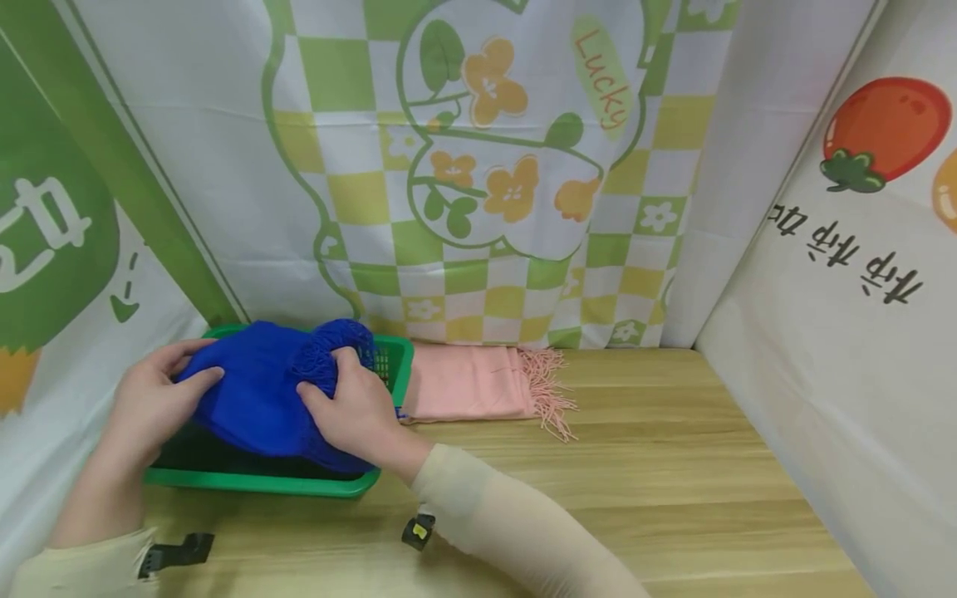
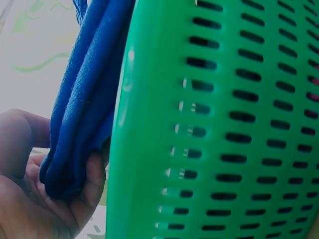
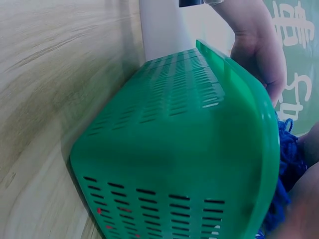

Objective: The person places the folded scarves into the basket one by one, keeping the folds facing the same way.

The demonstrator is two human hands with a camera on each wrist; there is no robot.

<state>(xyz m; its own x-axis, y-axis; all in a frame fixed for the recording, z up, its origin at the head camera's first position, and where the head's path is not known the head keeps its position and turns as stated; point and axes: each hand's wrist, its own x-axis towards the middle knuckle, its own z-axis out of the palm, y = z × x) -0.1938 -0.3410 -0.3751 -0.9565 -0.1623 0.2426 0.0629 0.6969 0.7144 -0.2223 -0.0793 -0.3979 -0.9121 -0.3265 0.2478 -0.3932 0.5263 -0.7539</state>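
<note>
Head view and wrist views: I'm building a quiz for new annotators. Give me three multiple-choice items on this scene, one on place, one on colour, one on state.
1. Where does the folded pink fringed scarf lie?
A. In the basket
B. On the wooden table, right of the basket
C. In a hand

2. What colour is the slotted plastic basket?
A. Green
B. Red
C. White

3. What is the left hand doing?
A. Resting flat on the table
B. Gripping the blue knitted cloth
C. Holding the pink scarf

Key: 1 B, it lies beside the basket's right wall; 2 A, every view shows green; 3 B, left wrist view shows fingers curled round blue fabric.
</note>
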